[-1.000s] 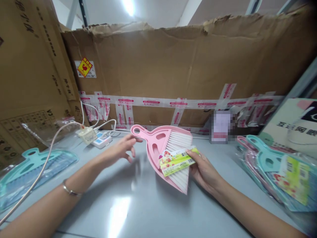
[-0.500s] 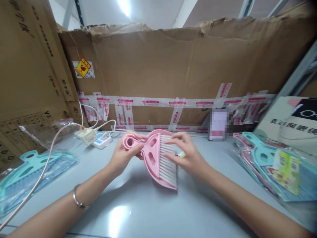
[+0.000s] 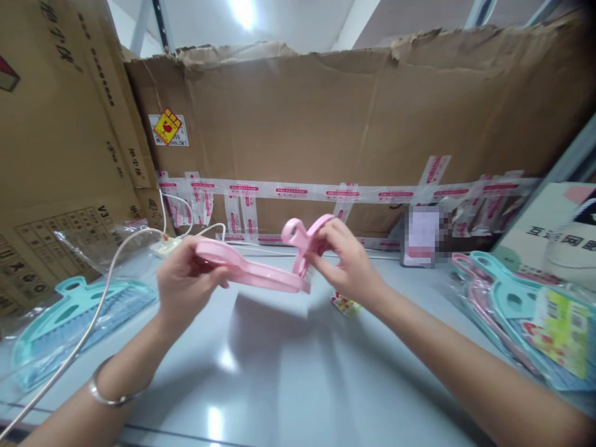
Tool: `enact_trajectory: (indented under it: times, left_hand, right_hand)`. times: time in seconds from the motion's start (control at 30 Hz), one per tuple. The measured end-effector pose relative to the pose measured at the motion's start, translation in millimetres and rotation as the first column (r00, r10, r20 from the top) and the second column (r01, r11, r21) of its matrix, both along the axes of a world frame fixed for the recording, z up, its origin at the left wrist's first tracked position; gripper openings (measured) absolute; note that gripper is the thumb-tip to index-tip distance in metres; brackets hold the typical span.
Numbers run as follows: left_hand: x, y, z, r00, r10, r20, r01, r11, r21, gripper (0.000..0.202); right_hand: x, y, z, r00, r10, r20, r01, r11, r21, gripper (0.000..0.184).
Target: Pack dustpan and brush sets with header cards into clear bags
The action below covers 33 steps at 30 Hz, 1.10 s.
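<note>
In the head view my left hand (image 3: 186, 273) is closed around the handle end of a pink dustpan (image 3: 265, 276), which is tilted and seen nearly edge-on above the table. My right hand (image 3: 342, 251) pinches a pink hand brush (image 3: 302, 239) at the dustpan's far end. The brush's ring-shaped handle points up and to the left, and its bristles are mostly hidden. The two pink pieces overlap or touch near the right hand; I cannot tell which. A small colourful card (image 3: 344, 304) lies on the table below my right hand.
Bagged turquoise dustpan sets lie at left (image 3: 93, 310) and right (image 3: 521, 310). A white cable (image 3: 100, 298) crosses the left side. A phone-like device (image 3: 419, 236) leans against the large cardboard box (image 3: 288, 118) behind the grey table (image 3: 261, 385). A printed box (image 3: 535, 230) stands at right.
My right hand has taken hold of the brush and turned it away from the dustpan. My left hand has moved left, tipping the dustpan edge-on. The small card shows more fully.
</note>
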<state>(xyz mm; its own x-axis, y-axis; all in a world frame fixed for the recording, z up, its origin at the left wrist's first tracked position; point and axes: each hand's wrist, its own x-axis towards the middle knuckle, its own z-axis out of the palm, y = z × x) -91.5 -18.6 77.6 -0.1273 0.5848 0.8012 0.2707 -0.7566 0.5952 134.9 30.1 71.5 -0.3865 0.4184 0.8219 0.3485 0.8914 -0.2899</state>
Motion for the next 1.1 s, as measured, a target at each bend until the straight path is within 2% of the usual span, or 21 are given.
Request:
enact_trajectory:
  times: [0.07, 0.13, 0.23, 0.3, 0.37, 0.43, 0.5, 0.53, 0.6, 0.67, 0.7, 0.77, 0.83, 0.87, 0.93, 1.0, 1.1]
  left_hand:
    - [-11, 0, -0.4, 0.997, 0.014, -0.070, -0.011, 0.999, 0.036, 0.023]
    - [-21, -2, -3.7, 0.973, 0.012, -0.230, 0.000, 0.999, 0.051, 0.023]
    - [-33, -12, -16.6, 0.881, 0.070, -0.467, -0.046, 0.997, 0.062, 0.018]
    - [-41, -20, -28.4, 0.764, 0.151, -0.627, -0.091, 0.988, 0.126, 0.012]
    - [-46, -26, -40.1, 0.616, 0.232, -0.753, -0.090, 0.970, 0.226, 0.002]
    - [-49, -27, -49.8, 0.481, 0.299, -0.824, -0.070, 0.950, 0.304, 0.010]
    - [-50, -23, -56.3, 0.369, 0.301, -0.879, -0.071, 0.952, 0.297, 0.020]
    - [-50, -20, -58.2, 0.323, 0.268, -0.907, -0.087, 0.963, 0.254, 0.022]
    - [-50, -15, -59.0, 0.257, 0.138, -0.956, -0.148, 0.984, 0.102, 0.021]
    - [-49, -13, -56.9, 0.218, 0.028, -0.976, -0.211, 0.977, -0.019, 0.032]
    - [-47, -12, -55.4, 0.210, 0.028, -0.977, -0.236, 0.971, -0.023, 0.040]
    - [-39, -13, -53.1, 0.210, 0.116, -0.971, -0.261, 0.963, 0.059, 0.047]
    - [-24, -14, -53.7, 0.226, 0.187, -0.956, -0.217, 0.966, 0.137, 0.043]
    - [-14, -15, -55.3, 0.231, 0.175, -0.957, -0.167, 0.976, 0.138, 0.042]
    - [10, -14, -60.8, 0.217, 0.070, -0.974, -0.029, 0.997, 0.065, 0.043]
    - [35, -11, -67.4, 0.178, -0.037, -0.983, 0.061, 0.998, -0.027, 0.043]
    - [64, -2, -74.5, 0.133, -0.116, -0.984, 0.092, 0.990, -0.104, 0.040]
  right_hand:
    - [9, 8, -3.3, 0.994, -0.051, 0.097, 0.047, 0.998, 0.040, 0.006]
    - [17, 16, -9.8, 0.962, -0.076, 0.262, 0.050, 0.993, 0.105, 0.006]
    - [24, 24, -21.4, 0.871, -0.164, 0.464, 0.073, 0.975, 0.208, 0.011]
    - [27, 27, -27.1, 0.765, -0.223, 0.604, 0.082, 0.964, 0.253, 0.016]
    - [29, 29, -30.3, 0.632, -0.222, 0.743, 0.051, 0.968, 0.246, 0.019]
    - [29, 31, -32.5, 0.517, -0.179, 0.837, 0.020, 0.980, 0.196, 0.018]
    - [27, 34, -35.5, 0.453, -0.126, 0.882, 0.005, 0.990, 0.139, 0.017]
    - [26, 36, -37.8, 0.443, -0.103, 0.891, 0.005, 0.994, 0.113, 0.018]
    - [25, 39, -43.6, 0.462, -0.048, 0.885, 0.011, 0.999, 0.049, 0.024]
    - [29, 38, -50.7, 0.536, 0.002, 0.844, 0.054, 0.998, -0.037, 0.034]
    - [33, 36, -54.7, 0.595, -0.003, 0.804, 0.109, 0.991, -0.077, 0.037]
    - [45, 24, -63.3, 0.693, -0.084, 0.716, 0.273, 0.950, -0.153, 0.038]
    - [61, 8, -72.4, 0.701, -0.190, 0.687, 0.461, 0.856, -0.233, 0.040]
    - [70, 0, -76.7, 0.681, -0.211, 0.702, 0.530, 0.803, -0.272, 0.042]
    - [91, -11, -84.5, 0.650, -0.190, 0.736, 0.603, 0.717, -0.348, 0.049]
    - [112, -12, -90.3, 0.669, -0.167, 0.724, 0.615, 0.671, -0.414, 0.053]
    - [139, 3, -95.7, 0.704, -0.208, 0.679, 0.616, 0.655, -0.437, 0.051]
